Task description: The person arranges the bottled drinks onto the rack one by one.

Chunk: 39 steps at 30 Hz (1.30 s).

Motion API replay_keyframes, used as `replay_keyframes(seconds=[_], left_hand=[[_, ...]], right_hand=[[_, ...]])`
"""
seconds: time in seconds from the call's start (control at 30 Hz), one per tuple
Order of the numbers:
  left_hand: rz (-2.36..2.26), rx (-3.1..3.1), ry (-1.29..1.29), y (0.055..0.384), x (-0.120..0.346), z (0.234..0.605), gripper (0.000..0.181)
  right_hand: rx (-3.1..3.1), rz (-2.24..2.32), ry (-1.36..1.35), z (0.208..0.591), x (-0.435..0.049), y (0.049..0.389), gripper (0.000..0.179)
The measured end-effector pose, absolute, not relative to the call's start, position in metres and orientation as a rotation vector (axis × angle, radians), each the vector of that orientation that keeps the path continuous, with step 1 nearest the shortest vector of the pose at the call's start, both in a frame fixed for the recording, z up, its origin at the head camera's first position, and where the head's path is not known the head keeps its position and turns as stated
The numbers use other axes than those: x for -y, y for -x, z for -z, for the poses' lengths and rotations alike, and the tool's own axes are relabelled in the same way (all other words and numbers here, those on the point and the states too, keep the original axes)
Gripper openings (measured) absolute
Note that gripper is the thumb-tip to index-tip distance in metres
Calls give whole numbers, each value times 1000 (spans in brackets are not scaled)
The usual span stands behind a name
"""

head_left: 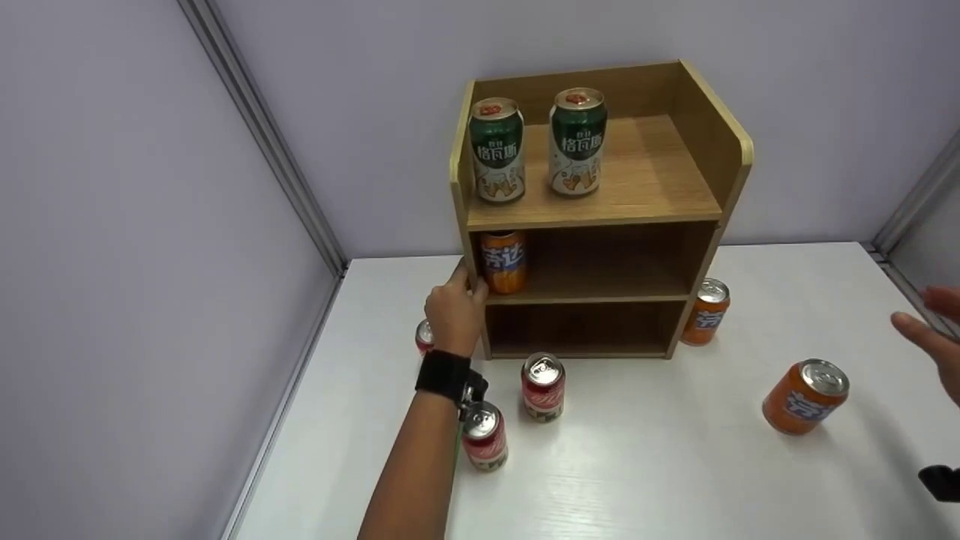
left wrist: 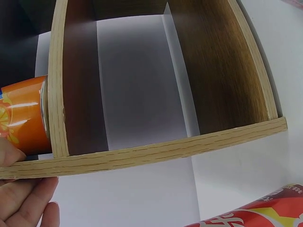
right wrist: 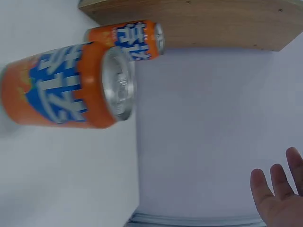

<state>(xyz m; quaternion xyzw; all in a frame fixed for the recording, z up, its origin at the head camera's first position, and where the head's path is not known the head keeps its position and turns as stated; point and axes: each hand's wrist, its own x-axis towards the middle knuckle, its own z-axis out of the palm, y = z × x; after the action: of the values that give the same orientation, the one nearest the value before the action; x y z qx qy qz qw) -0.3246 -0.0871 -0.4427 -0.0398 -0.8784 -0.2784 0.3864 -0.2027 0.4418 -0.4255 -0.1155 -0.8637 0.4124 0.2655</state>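
Observation:
My left hand [head_left: 454,315] grips the left side panel of a small wooden shelf [head_left: 592,298]. In the left wrist view, its thumb lies inside the panel and the other fingers outside. Just inside, an orange soda can [head_left: 504,264] stands upright in the middle compartment near that thumb. Over at the right edge, my right hand [head_left: 937,349] is held in the air with its fingers apart, holding nothing. Nearest to it is a second orange soda can [head_left: 804,397] on the table. Another orange can [head_left: 705,311] stands beside the shelf's right side.
Two green-and-white cans [head_left: 498,154] stand on the top level, towards the left. Red cans [head_left: 543,386] stand on the white table [head_left: 637,465] before the shelf, one close to my left wrist. Another red can [head_left: 424,336] is partly hidden behind my left hand. Walls enclose the table.

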Motion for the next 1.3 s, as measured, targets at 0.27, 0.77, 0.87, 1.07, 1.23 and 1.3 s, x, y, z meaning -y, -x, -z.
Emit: replay_keyframes(seconds=[0.27,0.77,0.87,1.07,1.23,1.3], left_hand=[[703,2239,95,324,91,441,18],[682,2222,107,327,89,441,14],[684,2212,116,327,89,440,15],[667,2215,120,326,89,441,14],[664,2233,111,326,89,442,13],[665,2237,106,325,88,442,14]], right_hand=[[2562,-1392,318,499,-451,193,84],[2785,-1441,348,549,-436,195,115],[2804,-1447,336,552,-433,195,113],[2798,-1451,402,555,-424,195,112],[2792,-1393,497,556,-419,195,113],[2793,-1373,520,556,-419,195,111]])
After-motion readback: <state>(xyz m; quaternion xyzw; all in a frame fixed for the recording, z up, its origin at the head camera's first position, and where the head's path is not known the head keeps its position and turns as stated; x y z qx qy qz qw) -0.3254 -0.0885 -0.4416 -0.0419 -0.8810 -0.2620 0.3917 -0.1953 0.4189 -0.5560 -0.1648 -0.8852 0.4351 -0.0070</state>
